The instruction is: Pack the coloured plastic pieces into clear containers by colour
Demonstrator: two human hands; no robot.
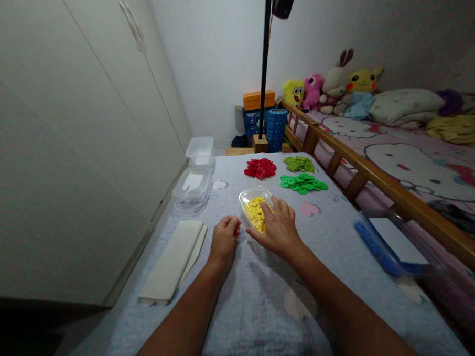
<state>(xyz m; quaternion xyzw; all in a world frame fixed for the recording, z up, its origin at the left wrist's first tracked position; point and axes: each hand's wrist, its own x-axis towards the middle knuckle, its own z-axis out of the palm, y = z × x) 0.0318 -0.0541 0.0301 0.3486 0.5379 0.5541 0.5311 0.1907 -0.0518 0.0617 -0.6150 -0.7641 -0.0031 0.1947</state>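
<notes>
A clear plastic container (244, 198) holding yellow flower-shaped plastic pieces (255, 211) stands on the cloth-covered surface before me. My right hand (281, 226) reaches over its near right side with thumb and fingers spread. The index finger dips in among the yellow pieces, and the thumb lies by the near edge. Just left of the container, my left hand (225, 239) rests on the cloth, fingers curled together; whatever is in them is hidden. Beyond the container lie loose piles of red pieces (260, 168), olive-green pieces (299, 164) and bright green pieces (303, 183).
Folded cream cloth (176, 262) lies to the left. Behind it are a clear lidded box (193, 184) and another clear container (200, 148). At the right edge sits a clear box with blue pieces (376, 248), beside the wooden bed rail (358, 180). A black pole (264, 66) rises beyond the far edge.
</notes>
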